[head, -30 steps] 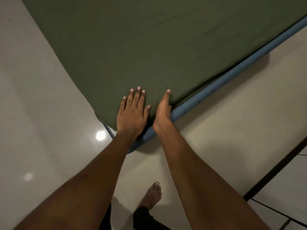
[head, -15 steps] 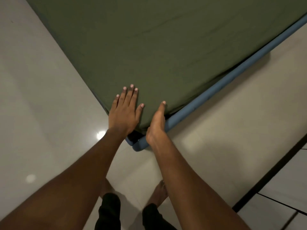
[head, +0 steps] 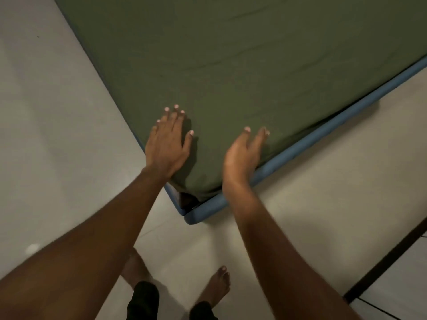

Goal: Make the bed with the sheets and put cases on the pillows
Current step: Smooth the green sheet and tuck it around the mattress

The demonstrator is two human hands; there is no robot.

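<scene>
Head view, one moment.

- Green sheet [head: 242, 65]: spread over the mattress, filling the view from 10 to 3 o'clock. Mostly smooth, with faint creases toward 1 o'clock. Its near corner points to 6 o'clock and sits just above the corner of the blue bed frame [head: 300, 147].
- Frame: shows as a blue band along the sheet's right edge, running from the corner up toward 2 o'clock. A thin blue line shows on the left edge. At the corner, a dark gap shows between cloth and frame.
- Your left hand [head: 167, 146]: palm down, flat on the sheet. Fingers are straight and held close, pointing to 12 o'clock, with the thumb out toward 2 o'clock. It rests at the sheet's left edge, at about 11 o'clock from the corner. It grips nothing.
- Your right hand [head: 242, 155]: turned on edge, fingers straight and loosely parted, pointing to 1 o'clock. It is at the sheet's right edge, at about 1 o'clock from the corner, with its heel just beside the blue band. It is blurred, so you cannot tell whether it touches the cloth. It holds no fold.
- The corner of the sheet lies between your two wrists, below both palms.
- Pale glossy floor [head: 57, 135] on both sides. A dark strip [head: 381, 262] crosses it at 4 o'clock.
- Your bare feet show at 6 o'clock, the right foot [head: 217, 287] clearer than the left foot [head: 136, 269].
</scene>
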